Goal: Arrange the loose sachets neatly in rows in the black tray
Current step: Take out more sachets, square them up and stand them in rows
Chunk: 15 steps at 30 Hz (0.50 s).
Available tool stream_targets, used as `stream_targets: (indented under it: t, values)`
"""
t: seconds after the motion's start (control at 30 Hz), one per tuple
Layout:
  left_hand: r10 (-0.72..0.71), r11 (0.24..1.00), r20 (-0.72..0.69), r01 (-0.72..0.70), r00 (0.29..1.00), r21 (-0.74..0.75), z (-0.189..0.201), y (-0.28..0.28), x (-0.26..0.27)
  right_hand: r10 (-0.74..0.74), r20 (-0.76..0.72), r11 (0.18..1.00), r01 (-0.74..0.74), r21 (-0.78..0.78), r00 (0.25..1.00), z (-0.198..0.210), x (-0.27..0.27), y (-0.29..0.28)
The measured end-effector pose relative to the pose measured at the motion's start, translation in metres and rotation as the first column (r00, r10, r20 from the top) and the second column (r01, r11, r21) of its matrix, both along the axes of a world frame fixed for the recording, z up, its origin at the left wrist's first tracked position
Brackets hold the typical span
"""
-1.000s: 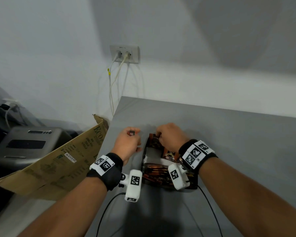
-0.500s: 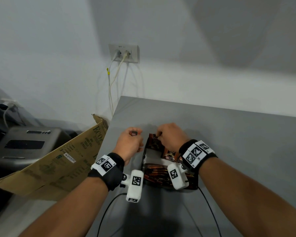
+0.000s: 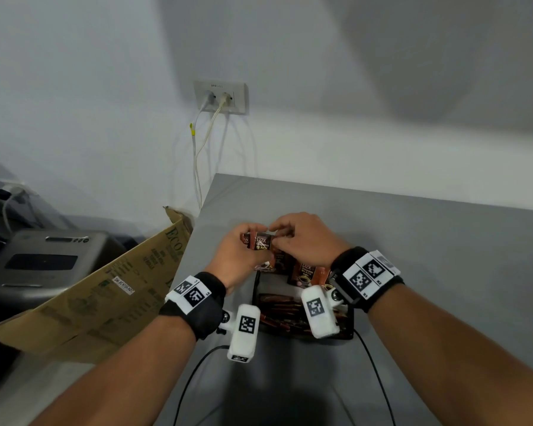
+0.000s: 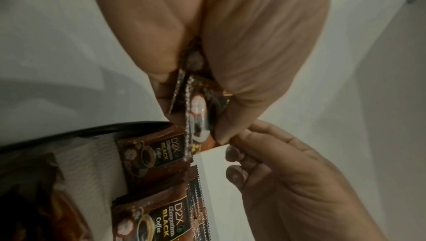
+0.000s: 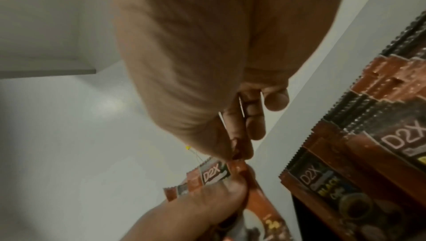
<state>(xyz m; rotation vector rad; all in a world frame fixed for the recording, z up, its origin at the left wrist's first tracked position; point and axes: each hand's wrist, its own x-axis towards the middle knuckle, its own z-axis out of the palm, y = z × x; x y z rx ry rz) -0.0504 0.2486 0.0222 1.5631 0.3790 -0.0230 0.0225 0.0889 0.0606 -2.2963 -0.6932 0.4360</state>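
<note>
Above the far left corner of the black tray (image 3: 255,292), my left hand (image 3: 250,242) grips a small bunch of brown D2X coffee sachets (image 3: 262,242). My right hand (image 3: 282,236) meets it and pinches the top corner of one of them. In the left wrist view the held sachets (image 4: 198,110) sit edge-on between thumb and fingers. In the right wrist view my right hand (image 5: 239,153) pinches a sachet corner (image 5: 237,167). More sachets (image 3: 305,273) stand overlapped at the tray's far end, and others (image 3: 277,312) lie in its near part, partly hidden by the wrist cameras.
The tray sits near the left edge of the grey table (image 3: 443,256). A cardboard box (image 3: 105,290) leans just left of the table, with a grey machine (image 3: 43,262) behind it. A wall socket (image 3: 220,96) has cables hanging down. Black cables (image 3: 191,373) trail over the table's near side.
My left hand has moved right with its sachets, over the tray's far left corner. My right hand has left the sachets in the tray and come up to meet it.
</note>
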Motion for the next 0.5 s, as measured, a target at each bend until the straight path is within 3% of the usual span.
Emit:
stream_targets:
  t: [0.1, 0.27, 0.5]
  values:
    - [0.007, 1.0, 0.0, -0.007, 1.0, 0.019, 0.001, -0.003, 0.004, -0.027, 0.029, 1.0, 0.027, 0.004, 0.999, 0.005, 0.002, -0.002]
    - [0.212, 0.977, -0.059, -0.213, 0.976, -0.014, 0.001, 0.008, 0.004, -0.048, 0.09, 0.99, 0.059, -0.128, 0.995, -0.004, 0.001, -0.011]
    - [0.203, 0.979, -0.09, -0.204, 0.975, 0.006, -0.004, 0.013, 0.0, 0.026, 0.142, 0.944, 0.022, -0.329, 0.99, -0.022, -0.007, -0.004]
